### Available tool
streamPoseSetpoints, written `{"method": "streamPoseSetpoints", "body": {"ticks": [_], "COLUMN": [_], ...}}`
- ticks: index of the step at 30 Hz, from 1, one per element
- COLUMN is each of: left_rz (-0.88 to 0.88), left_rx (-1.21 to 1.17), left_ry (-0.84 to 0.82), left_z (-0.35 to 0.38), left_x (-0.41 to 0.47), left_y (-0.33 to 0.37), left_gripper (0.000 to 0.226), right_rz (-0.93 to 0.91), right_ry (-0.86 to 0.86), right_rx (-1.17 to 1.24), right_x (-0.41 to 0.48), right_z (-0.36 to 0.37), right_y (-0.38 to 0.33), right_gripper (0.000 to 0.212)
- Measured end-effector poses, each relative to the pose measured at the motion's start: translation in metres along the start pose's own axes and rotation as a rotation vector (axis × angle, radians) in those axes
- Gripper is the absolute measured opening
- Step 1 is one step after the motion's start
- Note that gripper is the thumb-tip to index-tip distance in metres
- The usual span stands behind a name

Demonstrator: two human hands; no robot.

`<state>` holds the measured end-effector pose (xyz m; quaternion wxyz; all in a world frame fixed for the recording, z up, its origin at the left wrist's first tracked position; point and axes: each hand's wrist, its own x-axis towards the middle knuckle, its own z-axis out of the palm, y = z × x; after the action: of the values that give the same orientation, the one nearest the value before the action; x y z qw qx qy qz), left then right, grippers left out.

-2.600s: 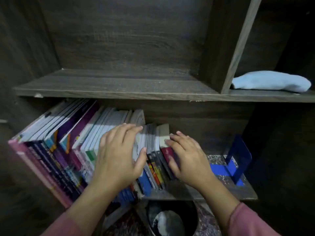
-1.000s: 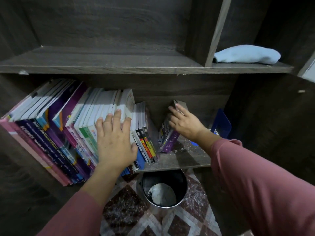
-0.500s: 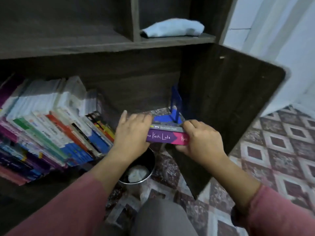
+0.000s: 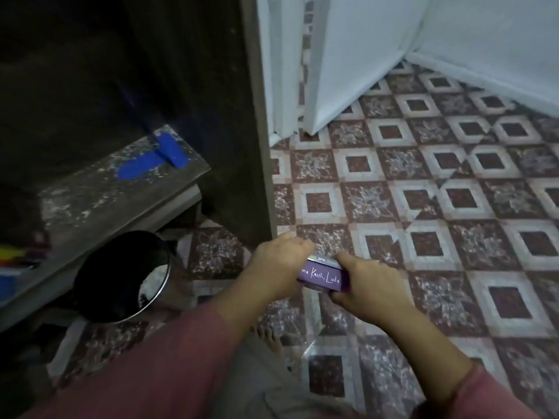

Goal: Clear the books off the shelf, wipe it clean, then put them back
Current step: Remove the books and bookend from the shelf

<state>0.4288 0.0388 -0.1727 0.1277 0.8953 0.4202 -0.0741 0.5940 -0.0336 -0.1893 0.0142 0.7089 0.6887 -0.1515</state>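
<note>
A small stack of books [image 4: 323, 275] with a purple spine is held low over the tiled floor [image 4: 423, 182], right of the bookcase. My left hand [image 4: 276, 261] grips its left end and my right hand [image 4: 367, 282] grips its right end, fingers curled round it. The dusty lower shelf [image 4: 99, 195] shows at the left with a blue bookend [image 4: 157, 152] lying on it. A few colourful books [image 4: 12, 264] remain at the far left edge, mostly out of view.
A black waste bin [image 4: 121, 279] with crumpled paper stands under the shelf. The bookcase's dark side panel [image 4: 242, 116] rises between shelf and floor. A white door [image 4: 348, 55] and white wall lie beyond. My knee and toes show at the bottom.
The books came off the shelf in both hands and moved right and down toward the floor. My view swung right, away from the shelf and the cloth above.
</note>
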Motion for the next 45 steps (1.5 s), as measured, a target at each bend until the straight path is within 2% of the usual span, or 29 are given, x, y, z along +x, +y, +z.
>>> {"method": "streamPoseSetpoints", "body": {"ticks": [4,8,12,17,19,22,26,31,34,39,41,45], "left_rz": [0.000,-0.028,-0.049,-0.062,-0.075,-0.110,-0.139,-0.144,-0.148,-0.294,-0.332,-0.371], "left_rx": [-0.004,-0.075,-0.147,-0.135,-0.120,-0.081,-0.058,-0.044,-0.124,-0.207,-0.194,-0.115], "left_ry": [-0.070,-0.103,-0.094,-0.088,-0.078,-0.085,-0.144,-0.238,-0.306,-0.384,-0.330,-0.106], "left_z": [0.057,0.097,0.114,0.127,0.128,0.131,0.136,0.125,0.108,0.068,0.048,-0.002], "left_x": [0.041,0.076,0.094,0.093,0.092,0.093,0.091,0.092,0.085,0.054,0.037,-0.010], "left_y": [0.022,0.023,0.010,-0.002,-0.007,-0.014,-0.015,-0.007,-0.007,-0.032,-0.044,-0.069], "left_gripper": [0.035,0.043,0.047,0.052,0.057,0.059,0.062,0.062,0.062,0.052,0.051,0.049], "right_rz": [0.166,0.256,0.252,0.220,0.234,0.239,0.288,0.298,0.214,0.125,0.069,-0.089], "right_ry": [-0.055,-0.057,-0.007,0.078,0.024,-0.158,-0.327,-0.445,-0.486,-0.268,-0.170,-0.013], "right_rx": [0.136,0.068,-0.006,-0.100,-0.102,-0.089,0.038,0.137,0.038,0.037,0.070,0.062], "right_x": [0.003,0.024,0.065,0.102,0.109,0.106,0.089,0.099,0.109,0.100,0.093,0.079], "right_z": [0.061,0.113,0.166,0.222,0.237,0.262,0.280,0.257,0.215,0.124,0.081,-0.011], "right_y": [0.040,0.069,0.086,0.094,0.096,0.093,0.085,0.090,0.089,0.064,0.044,-0.014], "right_gripper": [0.043,0.045,0.038,0.057,0.063,0.061,0.070,0.071,0.055,0.044,0.043,0.045]}}
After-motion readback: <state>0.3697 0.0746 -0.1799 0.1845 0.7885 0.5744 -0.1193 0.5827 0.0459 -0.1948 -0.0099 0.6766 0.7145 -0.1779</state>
